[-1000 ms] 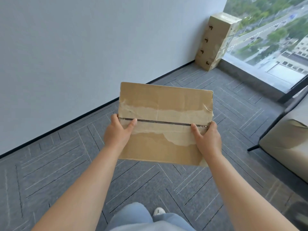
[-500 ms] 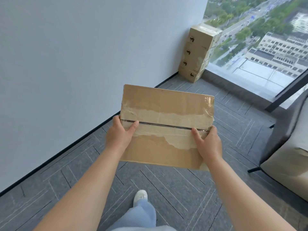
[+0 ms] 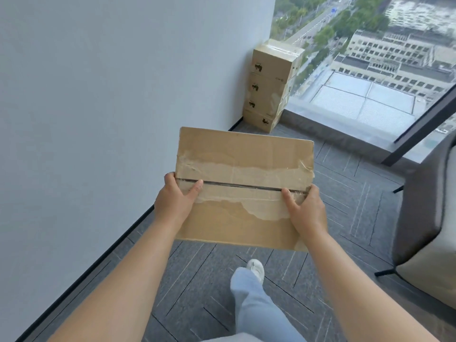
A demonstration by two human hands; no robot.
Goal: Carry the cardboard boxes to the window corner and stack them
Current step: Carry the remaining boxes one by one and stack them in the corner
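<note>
Both hands grasped a taped cardboard box at mid-scene above the carpet: left hand on its left edge, right hand on its right. Its flaps were closed, hiding any contents. Four stacked boxes stood far in the window corner.

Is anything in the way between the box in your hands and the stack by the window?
Nothing visible. Bare carpet runs from the carried box to the stack in the corner; the chair sits off to the right. Floor behind the box is hidden.
</note>
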